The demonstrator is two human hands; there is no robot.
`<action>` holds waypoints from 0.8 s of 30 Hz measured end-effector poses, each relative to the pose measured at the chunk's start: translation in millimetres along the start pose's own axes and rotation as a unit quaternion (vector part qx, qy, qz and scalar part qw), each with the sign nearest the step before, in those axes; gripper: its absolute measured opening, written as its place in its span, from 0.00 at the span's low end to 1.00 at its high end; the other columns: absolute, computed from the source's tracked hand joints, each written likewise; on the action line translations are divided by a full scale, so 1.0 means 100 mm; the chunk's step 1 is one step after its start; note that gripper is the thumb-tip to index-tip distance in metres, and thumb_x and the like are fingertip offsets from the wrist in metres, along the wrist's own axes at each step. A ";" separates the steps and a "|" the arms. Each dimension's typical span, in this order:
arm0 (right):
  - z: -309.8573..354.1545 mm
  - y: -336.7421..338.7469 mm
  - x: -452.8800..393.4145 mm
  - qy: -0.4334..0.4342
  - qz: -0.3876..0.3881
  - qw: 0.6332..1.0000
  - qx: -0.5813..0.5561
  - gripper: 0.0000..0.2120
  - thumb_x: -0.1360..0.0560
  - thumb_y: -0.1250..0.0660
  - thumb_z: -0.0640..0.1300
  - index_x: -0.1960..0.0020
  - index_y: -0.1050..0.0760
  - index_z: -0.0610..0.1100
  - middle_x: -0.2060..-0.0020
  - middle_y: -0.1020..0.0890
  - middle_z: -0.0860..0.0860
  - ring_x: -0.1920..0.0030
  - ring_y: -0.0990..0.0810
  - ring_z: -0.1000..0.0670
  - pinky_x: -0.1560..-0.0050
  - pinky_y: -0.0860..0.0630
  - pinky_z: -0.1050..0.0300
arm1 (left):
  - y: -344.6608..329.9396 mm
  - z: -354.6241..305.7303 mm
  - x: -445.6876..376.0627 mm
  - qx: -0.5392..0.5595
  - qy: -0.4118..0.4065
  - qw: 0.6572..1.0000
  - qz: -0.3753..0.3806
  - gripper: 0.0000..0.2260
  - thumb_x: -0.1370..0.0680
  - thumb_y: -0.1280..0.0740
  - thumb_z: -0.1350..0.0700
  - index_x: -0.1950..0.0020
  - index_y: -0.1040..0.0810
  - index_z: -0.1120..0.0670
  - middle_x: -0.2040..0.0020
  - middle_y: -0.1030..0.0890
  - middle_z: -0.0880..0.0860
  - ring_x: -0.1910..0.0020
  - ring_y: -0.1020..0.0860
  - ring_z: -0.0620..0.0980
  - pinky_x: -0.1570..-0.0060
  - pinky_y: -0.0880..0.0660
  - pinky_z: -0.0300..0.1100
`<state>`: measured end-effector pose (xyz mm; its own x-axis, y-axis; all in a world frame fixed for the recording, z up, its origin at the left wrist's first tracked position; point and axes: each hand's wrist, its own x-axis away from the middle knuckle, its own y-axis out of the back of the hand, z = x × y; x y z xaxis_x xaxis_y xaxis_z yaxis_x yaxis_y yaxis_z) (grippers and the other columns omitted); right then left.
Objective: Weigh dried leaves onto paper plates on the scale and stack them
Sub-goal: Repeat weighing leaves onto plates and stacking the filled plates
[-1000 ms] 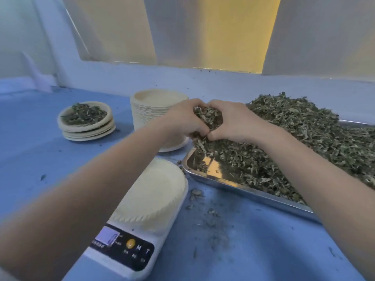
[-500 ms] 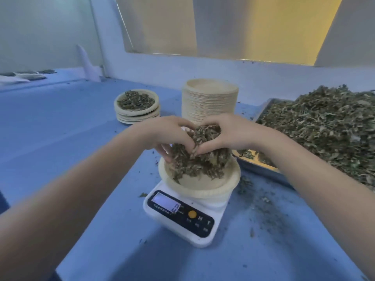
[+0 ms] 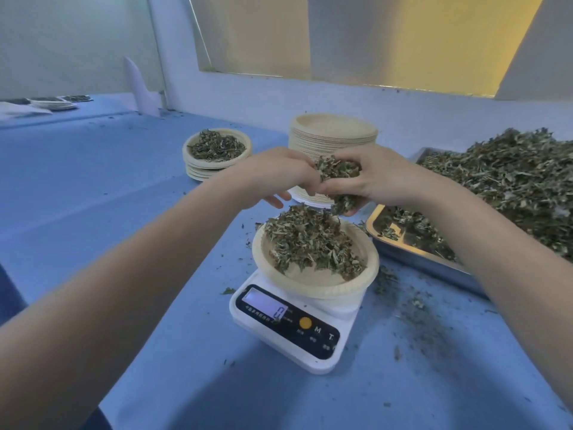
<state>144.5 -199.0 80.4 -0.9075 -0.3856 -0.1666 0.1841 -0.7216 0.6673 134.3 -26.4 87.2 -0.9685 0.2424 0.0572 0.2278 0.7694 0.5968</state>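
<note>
Two hands (image 3: 335, 181) — one scale (image 3: 288, 327)

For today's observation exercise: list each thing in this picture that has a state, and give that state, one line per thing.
Plate on the scale: holding a heap of leaves.
Scale: switched on, display lit.
Left hand: fingers curled at the clump of leaves.
Right hand: gripping a clump of leaves above the plate.
Tray: piled with leaves.
Tall plate stack: top plate empty.
Low plate stack: top plate filled.

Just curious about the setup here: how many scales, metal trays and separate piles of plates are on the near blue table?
Scale: 1
Metal tray: 1
Piles of plates: 2, leaf-topped stack and tall empty stack
Total: 4
</note>
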 end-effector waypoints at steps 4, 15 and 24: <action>-0.02 -0.02 0.04 0.005 0.013 1.000 0.003 0.16 0.28 0.28 0.48 0.43 0.24 0.47 0.47 0.21 0.51 0.58 0.19 0.61 0.66 0.20 0.62 | -0.05 0.00 0.00 0.026 -0.023 0.999 -0.028 0.13 0.27 0.33 0.60 0.45 0.25 0.47 0.52 0.25 0.46 0.53 0.23 0.47 0.57 0.23 0.38; -0.03 -0.07 0.13 0.036 0.010 0.999 0.006 0.06 0.27 0.29 0.46 0.55 0.25 0.55 0.55 0.24 0.59 0.66 0.26 0.73 0.72 0.32 0.77 | -0.16 0.08 0.00 0.041 -0.055 0.996 -0.061 0.11 0.29 0.34 0.61 0.60 0.26 0.43 0.58 0.23 0.47 0.52 0.23 0.47 0.48 0.23 0.44; -0.13 -0.10 0.12 -0.018 -0.018 0.999 0.033 0.29 0.28 0.29 0.51 0.31 0.30 0.42 0.31 0.29 0.49 0.60 0.20 0.63 0.71 0.27 0.71 | -0.28 0.34 0.08 -0.019 -0.034 0.999 0.002 0.16 0.31 0.35 0.55 0.45 0.21 0.54 0.50 0.21 0.52 0.46 0.24 0.51 0.40 0.31 0.53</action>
<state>136.5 -204.2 62.0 -0.9263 -0.3384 -0.1656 0.1275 -0.6951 0.7076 123.0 -26.1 43.6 -0.9581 0.2862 0.0066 0.2269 0.7454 0.6268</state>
